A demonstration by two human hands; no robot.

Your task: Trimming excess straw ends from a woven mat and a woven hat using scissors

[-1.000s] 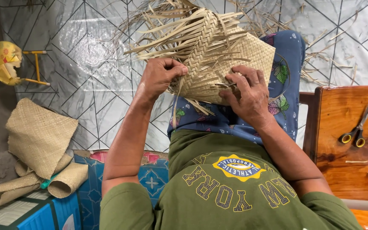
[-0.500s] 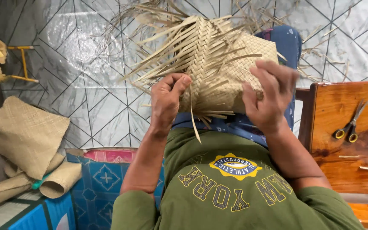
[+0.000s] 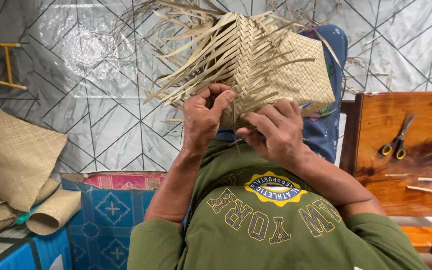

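We hold the half-woven basket on our lap, its loose strips fanning away from both grips. Our left hand pinches a strip at the near edge; our right hand closes on another just beside it. It looks light, springy and easily creased, so we judge the woven edge the safest hold.

- Light was even and fairly bright, soft, seemingly from above.
- Broad white glare lay on the glossy patterned floor sheet, strongest at upper left.
- A warm sheen showed on the wooden table.
- Shadows were faint and short, darkest under the woven basket.
- Focus held sharp across the centre; no motion blur on either hand.
- Lines bent slightly toward the frame edges.
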